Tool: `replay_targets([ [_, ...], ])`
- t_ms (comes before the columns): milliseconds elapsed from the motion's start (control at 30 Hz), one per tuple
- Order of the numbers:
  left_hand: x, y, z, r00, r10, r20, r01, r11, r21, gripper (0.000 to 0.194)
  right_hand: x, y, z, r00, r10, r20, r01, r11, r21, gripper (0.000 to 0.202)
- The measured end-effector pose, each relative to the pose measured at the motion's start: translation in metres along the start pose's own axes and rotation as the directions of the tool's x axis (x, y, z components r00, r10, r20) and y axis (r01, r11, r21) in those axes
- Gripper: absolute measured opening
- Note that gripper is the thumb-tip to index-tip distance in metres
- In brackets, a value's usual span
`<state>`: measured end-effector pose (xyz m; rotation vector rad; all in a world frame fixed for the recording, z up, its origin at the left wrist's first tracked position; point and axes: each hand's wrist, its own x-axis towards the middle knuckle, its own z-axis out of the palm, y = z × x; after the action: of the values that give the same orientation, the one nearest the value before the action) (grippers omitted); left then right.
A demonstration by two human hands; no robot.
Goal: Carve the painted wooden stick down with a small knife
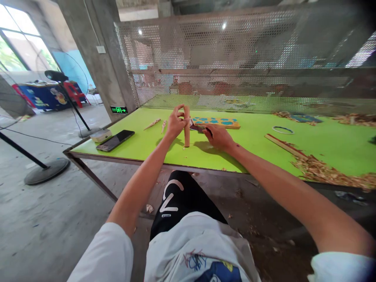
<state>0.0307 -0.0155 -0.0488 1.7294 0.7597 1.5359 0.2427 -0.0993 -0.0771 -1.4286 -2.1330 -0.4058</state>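
Note:
My left hand (176, 122) is closed on a narrow wooden stick (187, 133), which stands upright on the green table (141, 143). To its right, my right hand (217, 137) is wrapped round the handle of a knife, whose dark blade (194, 125) points left, close to the stick. Behind my right hand lies a yellow board with blue patches (219, 122). Two small carved, pointed wooden pieces (152, 123) (163, 125) lie left of my left hand.
A black phone (116, 140) and a small pale box (101, 135) are at the left edge. At the right lie a long wooden strip (284, 145), wood shavings (323, 171) and a ring (282, 130). A perforated metal screen (205, 58) rises behind.

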Motion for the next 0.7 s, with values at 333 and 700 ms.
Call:
replay_targets([
  [333, -0.009, 0.008, -0.001, 0.964, -0.175, 0.199, 0.123, 0.961, 0.248, 0.053, 0.001, 0.041, 0.005, 0.974, 0.219, -0.054, -0.224, 0.970, -0.093, 0.035],
  [700, -0.014, 0.014, -0.003, 0.988, 0.120, 0.102, -0.152, 0.900, 0.409, 0.029, 0.002, 0.064, 0.001, 0.957, 0.277, -0.087, -0.285, 0.953, -0.104, 0.036],
])
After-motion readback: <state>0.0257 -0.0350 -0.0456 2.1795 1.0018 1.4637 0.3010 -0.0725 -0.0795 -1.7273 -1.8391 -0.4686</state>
